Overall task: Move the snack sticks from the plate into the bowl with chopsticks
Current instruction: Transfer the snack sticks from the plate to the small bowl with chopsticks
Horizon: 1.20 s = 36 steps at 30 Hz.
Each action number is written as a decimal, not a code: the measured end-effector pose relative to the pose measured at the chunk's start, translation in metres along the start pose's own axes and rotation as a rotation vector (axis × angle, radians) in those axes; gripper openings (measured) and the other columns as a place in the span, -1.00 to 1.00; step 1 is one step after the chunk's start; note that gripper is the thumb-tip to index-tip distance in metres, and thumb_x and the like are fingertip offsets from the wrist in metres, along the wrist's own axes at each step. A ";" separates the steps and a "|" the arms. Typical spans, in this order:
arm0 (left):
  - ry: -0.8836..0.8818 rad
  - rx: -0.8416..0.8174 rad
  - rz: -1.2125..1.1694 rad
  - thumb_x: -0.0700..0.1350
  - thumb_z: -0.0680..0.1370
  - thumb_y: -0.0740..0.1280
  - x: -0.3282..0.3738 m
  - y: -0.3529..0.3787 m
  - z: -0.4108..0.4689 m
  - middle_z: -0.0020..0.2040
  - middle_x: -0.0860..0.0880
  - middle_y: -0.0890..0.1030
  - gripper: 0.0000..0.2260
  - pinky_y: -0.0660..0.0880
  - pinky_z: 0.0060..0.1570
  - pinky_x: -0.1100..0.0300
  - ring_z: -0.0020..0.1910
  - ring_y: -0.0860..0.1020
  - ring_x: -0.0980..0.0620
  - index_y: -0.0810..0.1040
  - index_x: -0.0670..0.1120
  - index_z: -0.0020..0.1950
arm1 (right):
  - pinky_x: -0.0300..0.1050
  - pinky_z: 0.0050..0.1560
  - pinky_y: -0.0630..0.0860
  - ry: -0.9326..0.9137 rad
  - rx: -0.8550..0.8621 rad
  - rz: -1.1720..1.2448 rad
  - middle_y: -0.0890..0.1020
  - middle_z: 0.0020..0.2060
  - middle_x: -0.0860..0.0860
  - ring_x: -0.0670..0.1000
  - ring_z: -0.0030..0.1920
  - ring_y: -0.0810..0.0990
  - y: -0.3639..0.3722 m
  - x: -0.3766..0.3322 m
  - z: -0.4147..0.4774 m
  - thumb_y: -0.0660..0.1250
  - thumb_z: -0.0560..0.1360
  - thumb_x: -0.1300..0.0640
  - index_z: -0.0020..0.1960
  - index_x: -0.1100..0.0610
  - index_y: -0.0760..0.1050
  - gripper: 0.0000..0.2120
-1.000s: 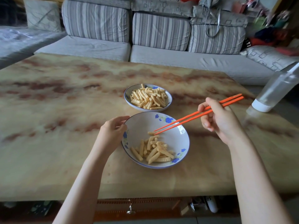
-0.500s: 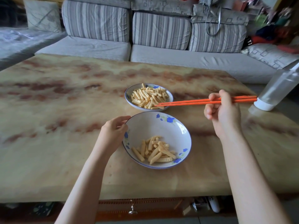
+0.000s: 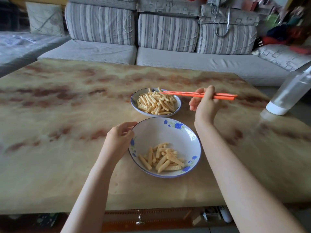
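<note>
The right hand point(image 3: 204, 105) gripped 2 slim orange chopsticks point(image 3: 198, 95) nearly level, tips over the small blue-rimmed plate point(image 3: 178, 107) heaped with ridged yellow snack sticks point(image 3: 156, 103). The left hand point(image 3: 120, 137) pinched the rim of the white floral ceramic bowl point(image 3: 168, 132) on the marbled surface point(image 3: 67, 115).

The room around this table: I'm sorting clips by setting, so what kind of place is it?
Most likely a home living room: a striped-cushion sofa runs behind the low marble-patterned table, and bags and clothes are heaped at its right end.
</note>
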State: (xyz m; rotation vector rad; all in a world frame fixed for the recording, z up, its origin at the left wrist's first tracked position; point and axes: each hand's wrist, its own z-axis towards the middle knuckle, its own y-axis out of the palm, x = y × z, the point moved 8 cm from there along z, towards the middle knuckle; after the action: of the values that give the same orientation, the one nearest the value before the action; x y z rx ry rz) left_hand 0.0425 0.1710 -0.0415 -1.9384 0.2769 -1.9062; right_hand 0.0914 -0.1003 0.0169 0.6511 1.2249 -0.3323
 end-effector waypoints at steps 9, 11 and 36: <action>0.002 -0.003 0.013 -0.29 0.52 0.21 0.001 0.001 0.001 0.03 -0.01 0.62 -0.65 0.44 -0.26 0.42 -0.11 0.57 0.07 0.61 0.02 0.19 | -0.24 -0.58 0.26 -0.035 -0.030 0.024 0.44 -0.66 0.03 0.01 -0.65 0.35 -0.011 -0.009 -0.005 0.03 0.65 0.08 -0.28 0.19 0.42 -0.60; -0.005 -0.004 0.006 -0.29 0.52 0.20 0.000 0.000 0.000 0.05 -0.03 0.63 -0.64 0.47 -0.20 0.35 -0.05 0.59 0.02 0.61 0.02 0.19 | -0.23 -0.58 0.24 -0.047 -0.057 0.050 0.43 -0.66 0.01 0.01 -0.64 0.35 -0.013 -0.017 -0.011 0.02 0.65 0.10 -0.28 0.19 0.41 -0.61; 0.000 -0.005 -0.005 -0.29 0.52 0.20 -0.003 0.002 0.001 0.03 -0.03 0.64 -0.64 0.45 -0.30 0.30 -0.10 0.58 -0.01 0.62 0.03 0.19 | -0.26 -0.60 0.10 0.120 -0.553 -0.294 0.30 -0.70 0.04 -0.04 -0.68 0.20 -0.046 -0.039 -0.023 0.05 0.65 0.08 -0.28 0.23 0.43 -0.60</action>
State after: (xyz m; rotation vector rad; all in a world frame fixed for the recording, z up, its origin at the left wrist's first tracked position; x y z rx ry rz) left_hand 0.0436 0.1711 -0.0453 -1.9442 0.2772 -1.9106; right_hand 0.0354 -0.1255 0.0360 0.0128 1.4513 -0.1830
